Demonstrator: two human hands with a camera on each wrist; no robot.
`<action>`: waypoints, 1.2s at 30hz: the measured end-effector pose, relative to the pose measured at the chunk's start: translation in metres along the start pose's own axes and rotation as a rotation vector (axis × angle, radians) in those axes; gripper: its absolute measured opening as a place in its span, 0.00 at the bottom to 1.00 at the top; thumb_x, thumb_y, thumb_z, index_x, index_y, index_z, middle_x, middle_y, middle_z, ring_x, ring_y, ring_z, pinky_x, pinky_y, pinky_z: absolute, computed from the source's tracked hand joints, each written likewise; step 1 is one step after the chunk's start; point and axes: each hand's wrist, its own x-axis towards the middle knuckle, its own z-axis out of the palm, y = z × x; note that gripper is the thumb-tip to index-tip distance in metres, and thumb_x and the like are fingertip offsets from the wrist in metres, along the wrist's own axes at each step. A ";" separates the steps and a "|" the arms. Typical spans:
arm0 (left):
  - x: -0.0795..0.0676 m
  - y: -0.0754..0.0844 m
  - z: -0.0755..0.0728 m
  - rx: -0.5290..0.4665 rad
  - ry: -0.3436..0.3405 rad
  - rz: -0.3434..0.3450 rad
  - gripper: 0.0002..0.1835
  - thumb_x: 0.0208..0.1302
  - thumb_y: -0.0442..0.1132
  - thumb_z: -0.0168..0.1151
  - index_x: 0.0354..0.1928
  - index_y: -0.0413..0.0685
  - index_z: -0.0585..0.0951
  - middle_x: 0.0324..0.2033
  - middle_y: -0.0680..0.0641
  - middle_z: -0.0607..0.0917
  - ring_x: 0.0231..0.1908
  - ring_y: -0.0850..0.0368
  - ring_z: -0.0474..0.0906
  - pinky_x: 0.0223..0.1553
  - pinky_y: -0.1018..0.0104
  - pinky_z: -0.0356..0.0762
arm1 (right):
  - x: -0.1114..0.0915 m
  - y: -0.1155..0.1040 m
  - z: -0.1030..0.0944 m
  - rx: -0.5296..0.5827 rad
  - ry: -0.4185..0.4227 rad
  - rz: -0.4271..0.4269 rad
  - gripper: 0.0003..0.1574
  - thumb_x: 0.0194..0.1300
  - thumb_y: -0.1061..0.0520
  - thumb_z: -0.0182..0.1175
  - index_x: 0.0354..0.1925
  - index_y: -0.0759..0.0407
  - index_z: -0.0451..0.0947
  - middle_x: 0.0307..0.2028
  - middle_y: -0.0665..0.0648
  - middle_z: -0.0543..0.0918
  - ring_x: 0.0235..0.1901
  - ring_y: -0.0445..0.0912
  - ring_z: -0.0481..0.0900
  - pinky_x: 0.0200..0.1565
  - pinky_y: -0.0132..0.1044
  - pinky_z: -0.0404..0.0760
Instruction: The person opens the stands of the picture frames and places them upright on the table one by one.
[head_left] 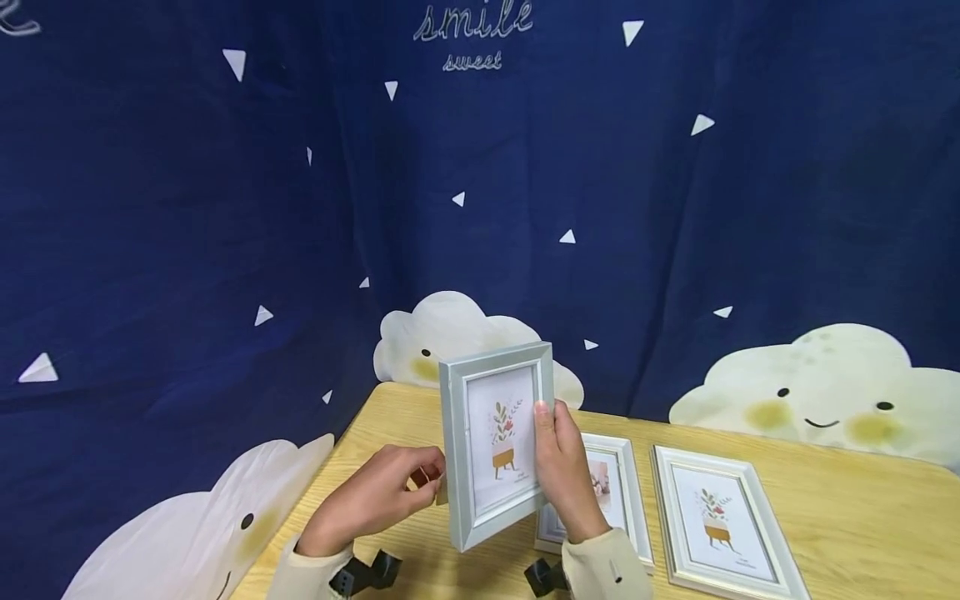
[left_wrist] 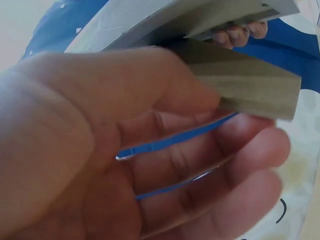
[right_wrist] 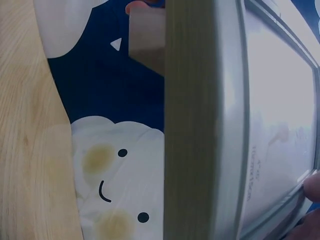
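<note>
A silver-grey picture frame [head_left: 501, 357] with a potted-plant print stands upright in the air above the table. My right hand [head_left: 564, 475] grips its right edge, thumb on the front border and fingers behind. Behind the frame, my left hand [head_left: 378, 496] pinches a brown stand flap [left_wrist: 260, 92] between thumb and index finger. This flap sticks out from the back, angled away from it. In the right wrist view, the frame's side edge [right_wrist: 192, 120] fills the middle, and part of the flap shows beyond it. Most of the frame's back is hidden from the head view.
On the wooden table [head_left: 847, 517], a picture frame [head_left: 636, 508] lies partly hidden behind my right hand. Another frame [head_left: 663, 517] with the same plant print lies flat to its right. A navy curtain [head_left: 480, 208] with clouds hangs along the table's back and left edges.
</note>
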 end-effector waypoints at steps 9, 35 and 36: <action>0.003 -0.010 -0.001 0.058 0.087 -0.052 0.13 0.60 0.30 0.57 0.29 0.61 0.79 0.26 0.65 0.80 0.29 0.69 0.78 0.33 0.66 0.78 | 0.005 0.001 0.002 -0.001 -0.017 -0.033 0.24 0.78 0.47 0.39 0.52 0.63 0.71 0.38 0.60 0.77 0.39 0.47 0.74 0.45 0.42 0.73; 0.008 -0.017 0.002 0.098 0.259 -0.193 0.06 0.61 0.34 0.63 0.32 0.57 0.81 0.27 0.59 0.84 0.31 0.65 0.79 0.31 0.70 0.76 | -0.002 -0.002 0.001 -0.003 -0.028 -0.028 0.21 0.78 0.48 0.38 0.53 0.61 0.69 0.40 0.59 0.77 0.38 0.47 0.74 0.44 0.40 0.73; 0.007 -0.017 0.002 0.098 0.260 -0.188 0.06 0.61 0.34 0.63 0.33 0.56 0.81 0.27 0.60 0.84 0.31 0.65 0.80 0.31 0.70 0.76 | -0.002 -0.001 0.002 -0.001 -0.031 -0.029 0.21 0.78 0.48 0.38 0.53 0.61 0.69 0.40 0.59 0.77 0.39 0.47 0.74 0.44 0.40 0.72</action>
